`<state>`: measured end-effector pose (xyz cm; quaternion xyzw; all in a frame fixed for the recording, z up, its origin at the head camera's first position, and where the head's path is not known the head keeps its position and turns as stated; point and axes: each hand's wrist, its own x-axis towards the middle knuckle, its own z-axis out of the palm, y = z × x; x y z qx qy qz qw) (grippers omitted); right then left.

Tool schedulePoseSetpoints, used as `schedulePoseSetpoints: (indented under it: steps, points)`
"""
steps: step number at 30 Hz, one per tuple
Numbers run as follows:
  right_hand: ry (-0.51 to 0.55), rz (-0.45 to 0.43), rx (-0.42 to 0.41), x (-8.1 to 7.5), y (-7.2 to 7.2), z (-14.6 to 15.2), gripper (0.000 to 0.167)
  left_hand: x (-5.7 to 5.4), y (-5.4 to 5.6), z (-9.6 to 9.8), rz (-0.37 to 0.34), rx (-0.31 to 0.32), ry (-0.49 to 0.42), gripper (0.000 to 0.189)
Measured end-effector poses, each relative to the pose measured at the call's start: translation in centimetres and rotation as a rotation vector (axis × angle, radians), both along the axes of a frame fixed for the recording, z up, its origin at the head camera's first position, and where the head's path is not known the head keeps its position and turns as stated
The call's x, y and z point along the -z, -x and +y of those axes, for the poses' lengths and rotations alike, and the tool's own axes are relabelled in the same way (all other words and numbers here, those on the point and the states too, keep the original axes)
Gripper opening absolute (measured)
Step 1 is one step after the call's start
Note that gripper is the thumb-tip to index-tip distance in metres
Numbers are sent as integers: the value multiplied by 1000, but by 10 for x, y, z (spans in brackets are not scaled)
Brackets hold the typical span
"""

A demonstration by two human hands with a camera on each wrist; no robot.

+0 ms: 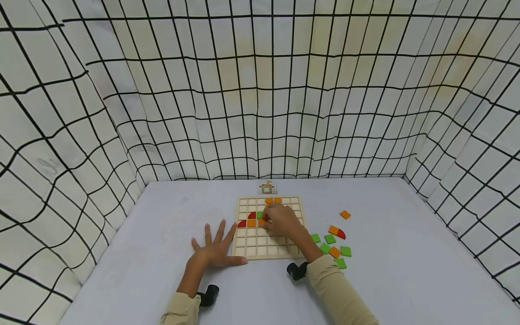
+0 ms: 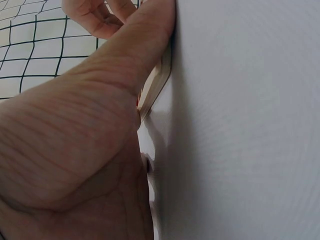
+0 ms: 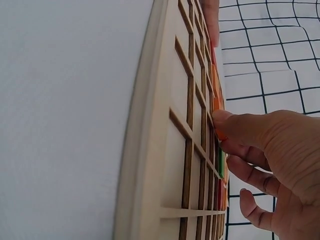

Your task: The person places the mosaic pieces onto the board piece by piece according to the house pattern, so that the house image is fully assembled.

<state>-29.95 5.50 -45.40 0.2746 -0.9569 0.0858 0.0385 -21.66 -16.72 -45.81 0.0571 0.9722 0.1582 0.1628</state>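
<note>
Left hand (image 1: 215, 253) palm down and splayed, right hand (image 1: 281, 219) curled in a pinch, both forearms (image 1: 190, 278) stretched forward

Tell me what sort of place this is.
Probably a small tabletop recording booth: black-gridded white walls stand behind and beside a white table bearing a wooden board, and the person wears black wrist devices.

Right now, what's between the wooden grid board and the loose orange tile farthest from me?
In the head view, only bare white tabletop lies between the wooden grid board and that orange tile.
</note>
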Motion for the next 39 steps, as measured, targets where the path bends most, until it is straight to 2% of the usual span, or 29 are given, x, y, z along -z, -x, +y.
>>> schedulePoseSetpoints:
  steps: [15, 39]
  points:
    - [4, 6, -8, -2, -1, -3, 21, -6, -3, 2, 4, 7, -8, 113]
    - [42, 2, 2, -1, -4, -3, 19, -6, -3, 2, 7, -2, -1, 113]
